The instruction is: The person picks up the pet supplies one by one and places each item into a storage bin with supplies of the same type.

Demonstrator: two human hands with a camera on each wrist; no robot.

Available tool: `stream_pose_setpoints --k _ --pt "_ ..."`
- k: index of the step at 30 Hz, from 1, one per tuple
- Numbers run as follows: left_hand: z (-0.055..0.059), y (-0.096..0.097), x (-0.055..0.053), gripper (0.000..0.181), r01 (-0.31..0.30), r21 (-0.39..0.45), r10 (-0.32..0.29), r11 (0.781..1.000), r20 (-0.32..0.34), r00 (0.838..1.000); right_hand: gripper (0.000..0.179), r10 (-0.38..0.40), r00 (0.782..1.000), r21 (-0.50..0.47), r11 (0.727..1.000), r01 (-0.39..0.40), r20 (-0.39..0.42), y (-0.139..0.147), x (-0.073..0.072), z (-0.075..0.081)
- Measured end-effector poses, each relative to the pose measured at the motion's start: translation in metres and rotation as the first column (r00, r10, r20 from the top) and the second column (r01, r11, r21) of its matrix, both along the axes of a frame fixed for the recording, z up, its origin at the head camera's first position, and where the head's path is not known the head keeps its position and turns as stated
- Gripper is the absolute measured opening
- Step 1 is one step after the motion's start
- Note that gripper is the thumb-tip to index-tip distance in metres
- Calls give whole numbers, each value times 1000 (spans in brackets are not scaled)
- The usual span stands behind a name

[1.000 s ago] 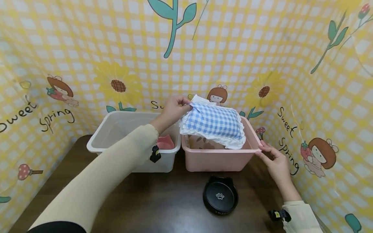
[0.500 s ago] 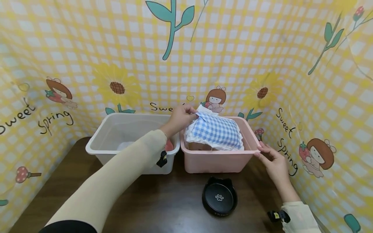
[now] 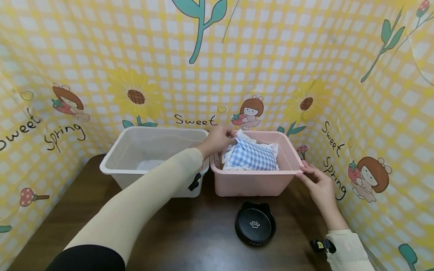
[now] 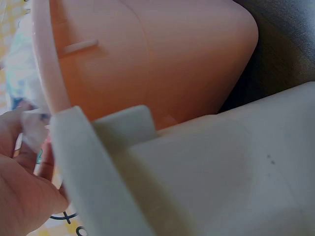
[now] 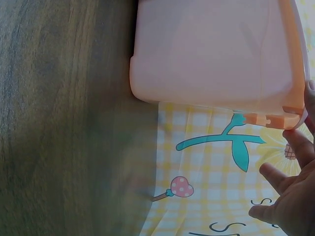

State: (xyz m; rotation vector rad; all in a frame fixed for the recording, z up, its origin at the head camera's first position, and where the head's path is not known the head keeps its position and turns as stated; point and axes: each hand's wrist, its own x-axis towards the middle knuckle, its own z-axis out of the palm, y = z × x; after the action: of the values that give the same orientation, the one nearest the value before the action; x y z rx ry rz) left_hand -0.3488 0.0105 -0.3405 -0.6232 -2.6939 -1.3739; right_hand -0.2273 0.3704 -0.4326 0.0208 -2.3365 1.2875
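My left hand [image 3: 218, 141] reaches over the seam between two bins and pinches the upper left corner of a small blue-and-white checked pillow [image 3: 255, 156] with a white ruffled edge. The pillow lies tilted inside the pink bin [image 3: 251, 184], its lower edge hidden behind the front wall. In the left wrist view, a blurred white ruffle is between the fingers of this hand [image 4: 24, 179], beyond the rims. My right hand [image 3: 320, 188] holds the pink bin's front right corner, thumb and forefinger at the rim. The other fingers of that hand [image 5: 290, 196] spread away from the bin.
A white bin [image 3: 112, 158] stands against the pink bin's left side, partly covered by my left sleeve. In front of the pink bin, a black cat-eared pet bowl [image 3: 254, 226] with a paw print sits on the dark wooden table [image 3: 190, 233]. Yellow checked cloth [image 3: 162, 82] hangs behind and beside.
The left hand has moved right and down, lowering the pillow from above the pink bin's rim into the bin. My right hand has stayed at the corner.
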Motion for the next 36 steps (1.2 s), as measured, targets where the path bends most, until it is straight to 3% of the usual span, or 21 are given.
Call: stream_pose_setpoints --k 3,7,11,14,17,20,23,27,32,36 --pt "2 -2 -2 6 -3 -79 2 997 -7 1000 37 -1 1000 -7 1000 1 -3 -1 -2 2" --pt "4 -6 -2 6 -36 -186 24 982 -63 998 38 -2 1000 -3 1000 2 -5 -1 -2 5" --pt "3 -11 1 14 -55 -324 32 945 -76 997 37 5 1000 1 1000 -5 -3 -2 1 4" --pt "3 -14 4 20 -49 -431 20 901 -73 997 36 9 1000 -1 1000 -9 -10 -2 2 1" --pt "5 -16 6 25 -42 -493 10 869 -66 998 36 2 1000 0 1000 -2 -11 -2 0 0" --pt "8 -20 10 31 -30 -514 11 857 -39 999 37 -5 1000 -2 1000 5 -3 -2 0 0" --pt "12 -28 13 36 -17 -508 -5 861 -43 999 37 -7 1000 -9 1000 7 0 -2 -1 0" --pt "16 -43 23 37 -22 -485 -45 874 -126 991 37 -4 1000 -19 1000 4 -2 -5 -2 2" --pt "16 -56 60 33 4 -379 -86 925 -197 977 38 -7 1000 -9 1000 7 0 -6 1 2" --pt "12 -61 94 31 57 -325 -133 944 -219 967 37 -13 1000 6 1000 13 13 -5 3 1"
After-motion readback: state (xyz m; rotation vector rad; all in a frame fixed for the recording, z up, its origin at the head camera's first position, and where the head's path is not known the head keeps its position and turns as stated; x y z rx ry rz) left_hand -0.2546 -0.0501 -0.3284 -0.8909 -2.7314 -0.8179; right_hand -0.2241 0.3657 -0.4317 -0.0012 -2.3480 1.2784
